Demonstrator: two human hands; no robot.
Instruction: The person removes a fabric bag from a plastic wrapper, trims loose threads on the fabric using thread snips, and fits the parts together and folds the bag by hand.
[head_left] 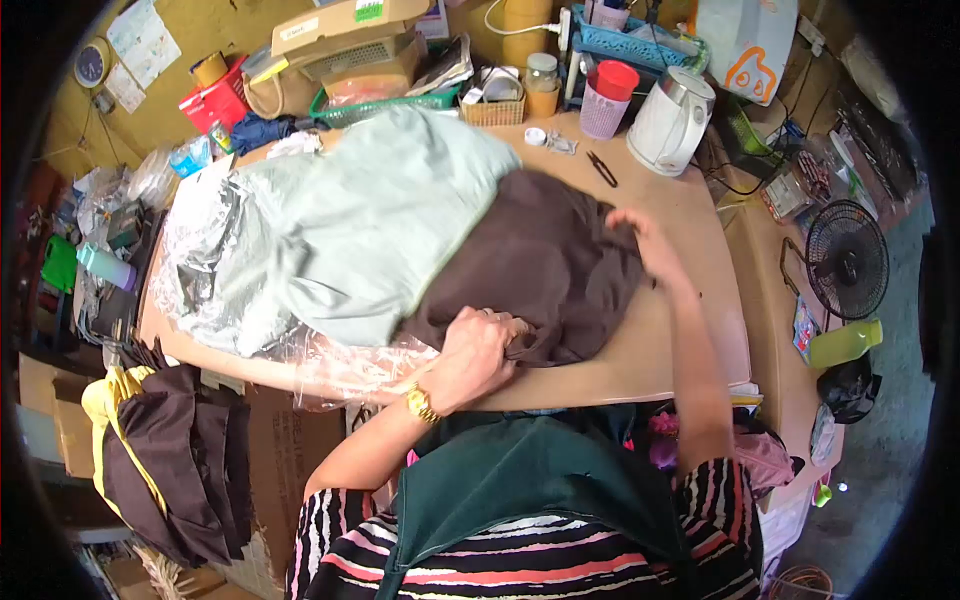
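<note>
Soft Cloth and Shiny Plastic

The brown cloth [550, 260] looks soft, matt and wrinkly. The pale green cloth [390, 210] looks soft and matt too, with gentle folds. The clear wrap [350, 365] is thin, crinkly plastic, and very shiny. The worktop [670, 220] looks smooth, with a little shine. The kettle [665, 125] has smooth, glossy sides. The watch [421, 403] looks like shiny metal. The apron [530, 475] is dull cloth. The box [335, 30] is matt cardboard.

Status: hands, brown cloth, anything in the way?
Left hand on brown cloth, right hand at its right edge. Rumpled, touching pale green cloth. No obvious obstruction; black snips apart.
</note>
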